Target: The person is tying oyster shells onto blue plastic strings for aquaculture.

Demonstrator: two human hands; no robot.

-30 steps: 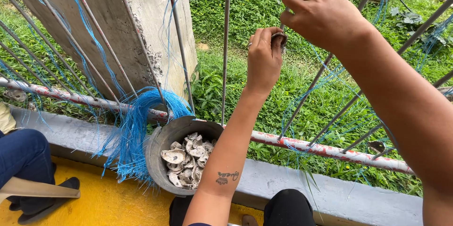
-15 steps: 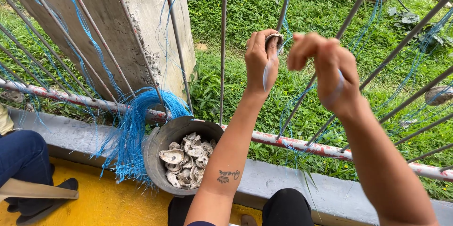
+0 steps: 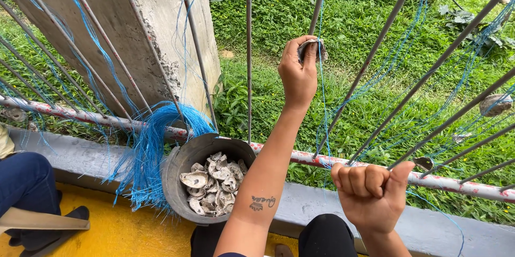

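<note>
My left hand (image 3: 298, 69) is raised at the metal railing, pinching a grey oyster shell (image 3: 313, 46) that sits on a thin blue string (image 3: 323, 96). Lower down, my right hand (image 3: 373, 192) is a closed fist in front of the railing's horizontal bar (image 3: 311, 158), gripping the same blue string, which runs taut from the shell down to it. Below my left forearm a dark round bucket (image 3: 177, 174) leans against the railing, filled with several grey oyster shells (image 3: 214, 181).
A bundle of blue strings (image 3: 147, 149) hangs from the bar left of the bucket. A concrete post (image 3: 155, 37) stands behind. Shells on strings (image 3: 494, 104) hang at right. Another person's leg in dark trousers (image 3: 24, 182) and a shoe rest at left on the yellow floor (image 3: 107, 233).
My right hand has dropped from beside the shell down to the horizontal bar, pulling the blue string downward. My left hand has kept the shell high at the railing.
</note>
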